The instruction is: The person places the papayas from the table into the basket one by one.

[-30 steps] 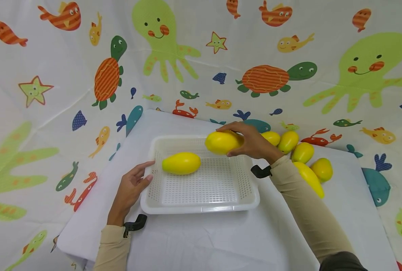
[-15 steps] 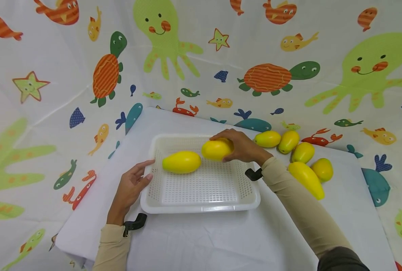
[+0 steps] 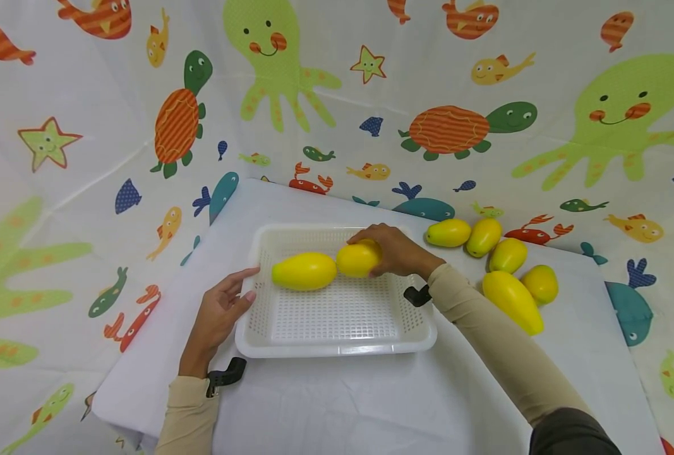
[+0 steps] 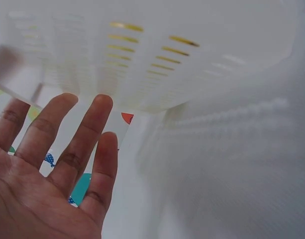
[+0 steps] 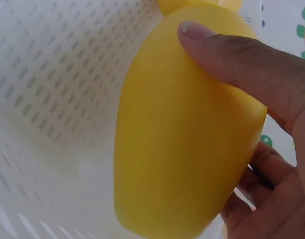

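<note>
In the head view my right hand (image 3: 396,251) holds a smooth yellow papaya-shaped fruit (image 3: 355,259) inside a white perforated basket (image 3: 337,349). The right wrist view shows the thumb along one side of this fruit (image 5: 177,134) and the fingers curled on the other. Its end meets or nearly meets a second yellow fruit (image 3: 304,272) with a greenish tip, lying in the basket at left. My left hand (image 3: 222,313) is at the basket's left side, fingers spread and fairly straight. In the left wrist view its fingertips come up against or close to the basket wall (image 4: 232,30).
Several more yellow fruits (image 3: 507,256) lie on the white-covered table (image 3: 337,404) to the right of the basket, with one longer fruit (image 3: 513,302) nearest. A curtain (image 3: 325,107) printed with sea animals hangs behind and to the left.
My right hand has moved left and lowered the fruit into the basket, bringing it up to the second fruit. My left hand has stayed at the basket's side.
</note>
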`<state>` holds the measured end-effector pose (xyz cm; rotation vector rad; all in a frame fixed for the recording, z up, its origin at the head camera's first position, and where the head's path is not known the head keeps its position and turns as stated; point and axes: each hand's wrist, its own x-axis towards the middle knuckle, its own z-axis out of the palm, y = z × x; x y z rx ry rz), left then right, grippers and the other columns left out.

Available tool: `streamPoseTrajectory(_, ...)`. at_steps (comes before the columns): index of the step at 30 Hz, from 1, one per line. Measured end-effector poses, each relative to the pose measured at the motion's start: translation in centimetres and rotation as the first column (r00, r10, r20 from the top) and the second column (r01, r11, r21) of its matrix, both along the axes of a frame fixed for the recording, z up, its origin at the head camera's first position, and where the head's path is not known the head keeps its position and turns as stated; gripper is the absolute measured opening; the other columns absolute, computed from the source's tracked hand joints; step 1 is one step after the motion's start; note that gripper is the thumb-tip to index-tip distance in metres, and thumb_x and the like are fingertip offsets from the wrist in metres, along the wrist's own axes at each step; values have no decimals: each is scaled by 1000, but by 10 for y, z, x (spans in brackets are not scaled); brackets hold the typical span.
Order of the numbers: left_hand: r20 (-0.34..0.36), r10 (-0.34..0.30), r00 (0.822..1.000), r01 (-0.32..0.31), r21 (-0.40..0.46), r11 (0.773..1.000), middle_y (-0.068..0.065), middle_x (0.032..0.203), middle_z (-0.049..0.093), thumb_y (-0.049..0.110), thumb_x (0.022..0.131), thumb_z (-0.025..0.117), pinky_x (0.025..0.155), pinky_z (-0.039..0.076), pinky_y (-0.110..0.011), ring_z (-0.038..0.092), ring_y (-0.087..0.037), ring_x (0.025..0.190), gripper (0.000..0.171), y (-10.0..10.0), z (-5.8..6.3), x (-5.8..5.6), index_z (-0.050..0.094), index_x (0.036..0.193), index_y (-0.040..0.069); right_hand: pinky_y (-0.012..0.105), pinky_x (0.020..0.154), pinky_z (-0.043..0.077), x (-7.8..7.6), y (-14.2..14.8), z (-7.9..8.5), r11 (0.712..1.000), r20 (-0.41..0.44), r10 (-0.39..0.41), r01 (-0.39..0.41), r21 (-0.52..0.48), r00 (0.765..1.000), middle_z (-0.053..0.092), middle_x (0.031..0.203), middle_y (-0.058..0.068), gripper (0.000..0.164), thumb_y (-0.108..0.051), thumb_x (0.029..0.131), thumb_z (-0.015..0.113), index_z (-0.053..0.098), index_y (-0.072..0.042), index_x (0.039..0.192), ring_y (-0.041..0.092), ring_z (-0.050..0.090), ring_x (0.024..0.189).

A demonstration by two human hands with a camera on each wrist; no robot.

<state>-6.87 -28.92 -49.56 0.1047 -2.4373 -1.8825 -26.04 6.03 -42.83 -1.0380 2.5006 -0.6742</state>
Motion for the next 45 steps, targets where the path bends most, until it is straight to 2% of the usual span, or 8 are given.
streamPoseTrajectory(8,-5,-3,1000,3,-6,1000,6,149,52,30,98,64,87,57,-23,64,-26,112,47,0,-1,0,54,143,29,54,117,32,4,-6,-8,997,-20,-26,27,67,999,58,140,-6,70,-19,71,91,61,-30,134,24,47,130)
streamPoseTrajectory(18,-2,2,1000,-2,-12,1000,4,148,53,30,97,64,86,57,-24,66,-22,107,45,-2,-3,-1,55,141,30,51,118,32,5,-11,-17,995,-19,-26,28,92,999,58,138,-8,69,-20,72,91,60,-32,133,23,45,131)
streamPoseTrajectory(23,-11,-6,1000,6,-8,1000,1,149,53,30,98,64,86,57,-23,65,-22,107,46,-1,-1,0,54,143,27,51,118,32,6,-12,-17,997,-27,-22,24,80,999,58,137,-8,69,-22,71,91,61,-31,133,23,45,130)
streamPoseTrajectory(32,2,-4,1000,4,-6,1000,3,149,53,29,98,64,87,56,-22,64,-23,109,46,1,0,0,54,142,29,51,117,35,11,-11,-13,998,-41,-34,36,61,999,57,138,-2,69,-20,70,92,63,-29,133,25,46,129)
streamPoseTrajectory(38,12,-7,1000,7,-7,1000,1,149,53,30,98,64,84,58,-24,66,-26,104,47,1,1,0,53,143,28,51,116,37,13,-8,-10,997,-73,-33,38,74,997,55,140,1,71,-21,70,91,61,-30,134,26,46,129)
streamPoseTrajectory(45,16,-8,1000,8,-13,1000,1,150,51,32,98,64,86,57,-23,65,-24,108,47,0,2,1,53,143,29,50,116,37,13,-6,-4,997,-104,-27,35,71,994,56,138,0,71,-20,71,91,61,-29,134,25,47,129)
